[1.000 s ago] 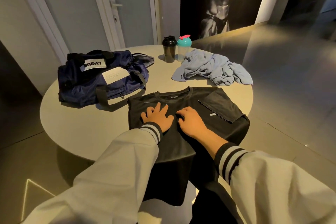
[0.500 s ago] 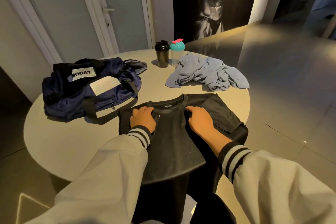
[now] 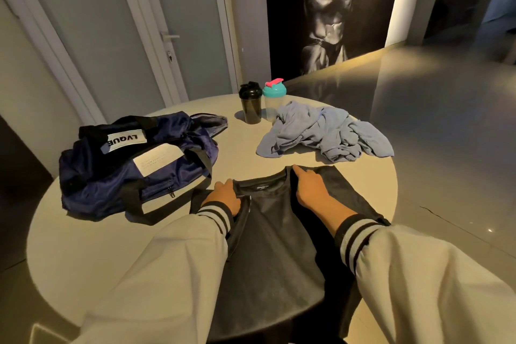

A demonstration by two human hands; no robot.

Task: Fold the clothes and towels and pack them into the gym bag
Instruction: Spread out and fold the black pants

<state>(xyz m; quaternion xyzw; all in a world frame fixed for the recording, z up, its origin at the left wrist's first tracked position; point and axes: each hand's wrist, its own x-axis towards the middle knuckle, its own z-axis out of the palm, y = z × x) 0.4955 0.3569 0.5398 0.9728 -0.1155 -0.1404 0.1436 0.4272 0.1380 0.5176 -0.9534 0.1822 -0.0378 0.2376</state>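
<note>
gym bag (image 3: 134,173) | white strap patch: "LVQUE", upside down | other labels illegible

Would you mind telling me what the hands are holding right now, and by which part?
Both hands are on the black T-shirt at its shoulders, either side of the collar: left hand, right hand. Whether they pinch the cloth or merely press it cannot be told.

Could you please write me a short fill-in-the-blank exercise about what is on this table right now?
1. Both hands, left and right, rest on the dark ____ near its collar.
2. The navy ____ lies to the left of the shirt.
3. Behind the crumpled blue cloth stand ____ shaker bottles, one black and one with a teal lid.
4. The table top is ____ in shape.

Missing words: shirt; bag; two; round
</note>
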